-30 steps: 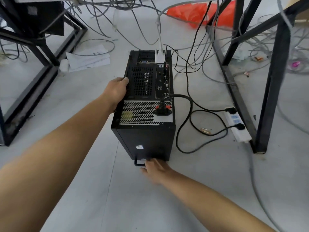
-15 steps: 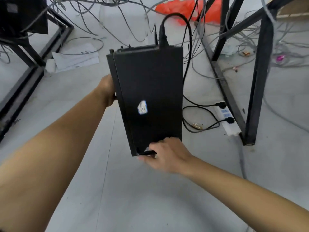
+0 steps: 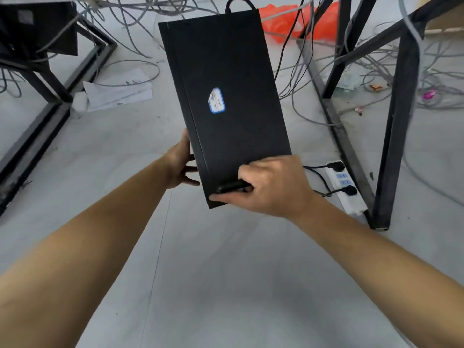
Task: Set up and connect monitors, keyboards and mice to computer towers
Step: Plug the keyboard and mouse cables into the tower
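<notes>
Black computer tower (image 3: pixel 233 71) (blue-rimmed sticker (image 3: pixel 216 100)), right hand (image 3: pixel 276 187) gripping its handle (image 3: pixel 229 187), left hand (image 3: pixel 179 162) flat against side

The black computer tower (image 3: pixel 238 71) is held clear of the floor, tilted, its plain side panel facing the camera. A white sticker (image 3: pixel 216 100) with a blue border sits near the panel's middle. A black cable (image 3: pixel 238 2) loops from the far end. The right hand (image 3: pixel 273 187) grips the black handle (image 3: pixel 229 187) at the near end. The left hand (image 3: pixel 180 163) supports the left edge.
</notes>
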`<state>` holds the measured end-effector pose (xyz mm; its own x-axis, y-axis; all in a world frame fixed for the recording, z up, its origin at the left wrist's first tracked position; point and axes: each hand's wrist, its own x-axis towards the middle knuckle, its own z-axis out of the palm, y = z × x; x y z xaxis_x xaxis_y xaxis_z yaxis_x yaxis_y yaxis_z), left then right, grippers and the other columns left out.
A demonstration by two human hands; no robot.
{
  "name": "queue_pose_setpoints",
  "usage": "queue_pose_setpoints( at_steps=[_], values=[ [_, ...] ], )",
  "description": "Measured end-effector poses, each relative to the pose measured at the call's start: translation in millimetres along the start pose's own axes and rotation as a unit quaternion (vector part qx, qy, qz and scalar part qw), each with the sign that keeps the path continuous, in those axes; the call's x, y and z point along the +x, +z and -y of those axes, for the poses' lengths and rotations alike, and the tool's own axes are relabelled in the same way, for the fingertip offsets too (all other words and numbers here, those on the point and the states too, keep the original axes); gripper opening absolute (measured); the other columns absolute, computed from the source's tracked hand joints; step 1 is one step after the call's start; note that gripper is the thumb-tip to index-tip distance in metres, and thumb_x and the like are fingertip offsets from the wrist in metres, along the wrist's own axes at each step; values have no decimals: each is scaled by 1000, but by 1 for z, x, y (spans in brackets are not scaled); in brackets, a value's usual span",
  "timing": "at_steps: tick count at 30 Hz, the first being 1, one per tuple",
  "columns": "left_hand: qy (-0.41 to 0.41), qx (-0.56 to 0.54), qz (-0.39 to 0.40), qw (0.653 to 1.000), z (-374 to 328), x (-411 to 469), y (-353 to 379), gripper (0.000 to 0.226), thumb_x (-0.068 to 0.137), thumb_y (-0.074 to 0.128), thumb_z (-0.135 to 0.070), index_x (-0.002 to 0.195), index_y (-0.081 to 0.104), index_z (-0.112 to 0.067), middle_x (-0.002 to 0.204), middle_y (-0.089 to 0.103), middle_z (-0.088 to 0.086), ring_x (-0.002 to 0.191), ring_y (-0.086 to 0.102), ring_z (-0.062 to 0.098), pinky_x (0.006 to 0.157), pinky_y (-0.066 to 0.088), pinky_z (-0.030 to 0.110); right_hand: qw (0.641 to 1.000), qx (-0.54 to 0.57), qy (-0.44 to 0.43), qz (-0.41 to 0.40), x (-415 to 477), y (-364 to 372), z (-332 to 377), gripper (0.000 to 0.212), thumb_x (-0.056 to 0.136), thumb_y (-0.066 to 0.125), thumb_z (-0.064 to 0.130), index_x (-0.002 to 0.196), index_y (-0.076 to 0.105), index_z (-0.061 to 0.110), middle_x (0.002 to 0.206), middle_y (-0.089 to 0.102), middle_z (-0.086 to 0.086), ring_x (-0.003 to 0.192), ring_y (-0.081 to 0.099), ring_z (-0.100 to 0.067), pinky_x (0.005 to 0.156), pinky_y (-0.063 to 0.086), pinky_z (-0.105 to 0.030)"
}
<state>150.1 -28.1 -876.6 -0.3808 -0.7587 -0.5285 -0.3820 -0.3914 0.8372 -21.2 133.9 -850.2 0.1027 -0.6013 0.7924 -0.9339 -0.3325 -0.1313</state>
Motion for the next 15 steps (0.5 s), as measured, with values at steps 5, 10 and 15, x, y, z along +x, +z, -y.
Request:
queue_pose_setpoints(
  at_steps=[5, 10, 15],
  values=[
    [54, -69, 62, 994, 6, -9, 22, 44, 109, 31, -34, 124, 66, -12, 124, 64, 7, 85, 74, 14, 73, 60, 30, 998, -14, -36, -58, 27, 0, -5, 73, 71, 70, 78, 47, 40, 17, 41, 36, 5, 40, 35, -14, 44, 21, -24],
    [140, -128, 113, 975, -2, -16, 38, 67, 107, 24, -12, 74, 81, -24, 80, 74, -4, 61, 69, 4, 62, 55, 25, 998, -12, -27, -49, 44, 2, -7, 73, 68, 69, 82, 47, 40, 17, 42, 38, 6, 40, 39, -13, 45, 19, -25],
    [84, -165, 107, 977, -2, 2, 33, 61, 107, 32, -23, 65, 76, -23, 73, 71, -1, 63, 70, 10, 61, 58, 24, 1000, -16, -19, -14, 64, 6, -12, 70, 69, 68, 81, 49, 44, 18, 42, 40, 9, 39, 45, -13, 46, 19, -24]
  ],
)
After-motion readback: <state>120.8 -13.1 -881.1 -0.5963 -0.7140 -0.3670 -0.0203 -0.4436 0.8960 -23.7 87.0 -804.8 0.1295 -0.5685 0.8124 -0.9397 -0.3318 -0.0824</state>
